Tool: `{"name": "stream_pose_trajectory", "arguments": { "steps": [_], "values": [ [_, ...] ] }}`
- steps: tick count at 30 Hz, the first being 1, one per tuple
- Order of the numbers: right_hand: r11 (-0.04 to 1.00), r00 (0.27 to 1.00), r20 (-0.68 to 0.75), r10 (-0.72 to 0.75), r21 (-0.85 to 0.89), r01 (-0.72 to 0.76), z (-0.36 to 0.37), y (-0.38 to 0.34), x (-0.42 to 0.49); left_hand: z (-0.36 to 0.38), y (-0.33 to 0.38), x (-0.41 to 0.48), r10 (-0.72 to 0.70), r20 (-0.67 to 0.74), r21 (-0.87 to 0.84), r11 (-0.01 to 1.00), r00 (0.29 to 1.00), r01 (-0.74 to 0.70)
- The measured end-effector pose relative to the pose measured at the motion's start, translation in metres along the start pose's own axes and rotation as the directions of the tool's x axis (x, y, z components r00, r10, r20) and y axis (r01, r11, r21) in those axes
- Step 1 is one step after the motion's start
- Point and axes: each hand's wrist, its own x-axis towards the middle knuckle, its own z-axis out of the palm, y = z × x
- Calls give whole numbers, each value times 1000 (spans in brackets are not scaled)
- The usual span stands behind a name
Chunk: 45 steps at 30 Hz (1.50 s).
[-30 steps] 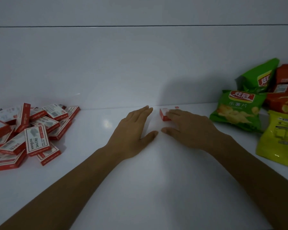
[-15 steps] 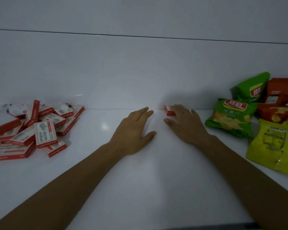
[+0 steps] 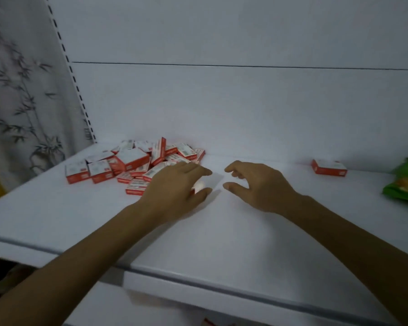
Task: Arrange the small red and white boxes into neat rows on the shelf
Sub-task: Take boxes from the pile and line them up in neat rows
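A loose pile of small red and white boxes (image 3: pixel 132 161) lies at the back left of the white shelf (image 3: pixel 222 243). One single box (image 3: pixel 329 167) lies flat by the back wall at the right. My left hand (image 3: pixel 174 188) hovers palm down over the pile's right edge, fingers and thumb apart. A sliver of red shows under its palm; whether it touches a box is hidden. My right hand (image 3: pixel 257 184) floats beside it over bare shelf, fingers curled and apart, holding nothing.
A green snack bag (image 3: pixel 405 184) lies at the right edge of the shelf. A slotted upright (image 3: pixel 80 102) and a bamboo-print curtain (image 3: pixel 21 90) bound the left side. The shelf's front lip (image 3: pixel 198 287) runs below my forearms.
My right hand has let go of the single box and pulled left. Both hands have shifted left to the pile, and the view has swung left with them.
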Motion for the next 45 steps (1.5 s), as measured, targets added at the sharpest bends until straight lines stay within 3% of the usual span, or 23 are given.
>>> {"name": "stream_pose_trajectory", "arguments": {
  "steps": [3, 8, 11, 14, 20, 23, 27, 33, 41, 43, 45],
  "values": [
    [1000, 999, 49, -21, -19, 21, 20, -40, 12, -9, -24, -28, -11, 4, -19, 1000, 1000, 11],
    [999, 999, -21, -24, -46, 23, 53, -82, 29, -5, -48, -56, -23, -96, -62, 998, 995, 17],
    [998, 993, -103, 54, 27, -51, 69, -96, 35, 0, -54, -64, -117, -116, -188, 978, 986, 93],
    [979, 967, -180, 180, 133, -157, 80, -106, 39, 2, -53, -64, -111, -152, -204, 976, 982, 79],
    [943, 939, -231, 253, 276, -186, 81, -107, 39, 3, -54, -64, -213, -173, -266, 950, 962, 163],
    [951, 935, -308, 175, 300, -79, 76, -109, 36, -1, -54, -63, -340, -180, -393, 885, 923, 250],
    [953, 930, -363, 48, 297, 67, 71, -109, 36, -6, -57, -61, -516, -182, -613, 725, 837, 314],
    [968, 924, -372, -90, 184, 169, 72, -103, 37, -5, -57, -59, -493, -165, -607, 733, 854, 306],
    [983, 939, -341, -33, 158, 92, 74, -108, 38, -10, -56, -61, -500, -178, -660, 699, 847, 274],
    [980, 925, -379, -4, 181, 78, 71, -114, 35, -14, -53, -61, -530, -113, -738, 611, 840, 286],
    [976, 894, -446, 49, 212, 53, 69, -120, 31, -21, -48, -60, -562, 73, -882, 349, 824, 317]
  ]
}}
